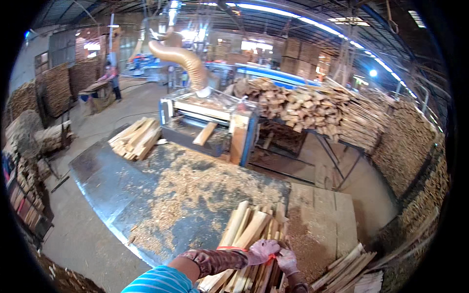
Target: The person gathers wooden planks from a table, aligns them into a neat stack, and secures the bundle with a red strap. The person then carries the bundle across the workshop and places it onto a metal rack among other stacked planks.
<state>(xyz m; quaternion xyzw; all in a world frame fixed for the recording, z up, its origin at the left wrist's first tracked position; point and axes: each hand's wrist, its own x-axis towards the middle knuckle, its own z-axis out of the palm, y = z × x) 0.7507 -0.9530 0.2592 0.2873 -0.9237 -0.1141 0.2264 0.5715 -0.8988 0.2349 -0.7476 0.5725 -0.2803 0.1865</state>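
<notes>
Two gloved hands meet over a bundle of pale wooden sticks at the near edge of a metal-topped work table. The left hand, in a patterned sleeve, reaches across from the lower left, and the right hand sits just beside it, both closed around something orange-red at the top of the bundle; what exactly they pinch is too small to tell. The sticks lie side by side, running away from the person. Sawdust and shavings cover much of the table. At its far end stands a blue-framed planing machine with a board in its mouth and a tan dust hose rising above. A second pile of cut sticks rests on the table to the left. Rough timber is heaped on a rack at right. Another person works in the far left.
</notes>
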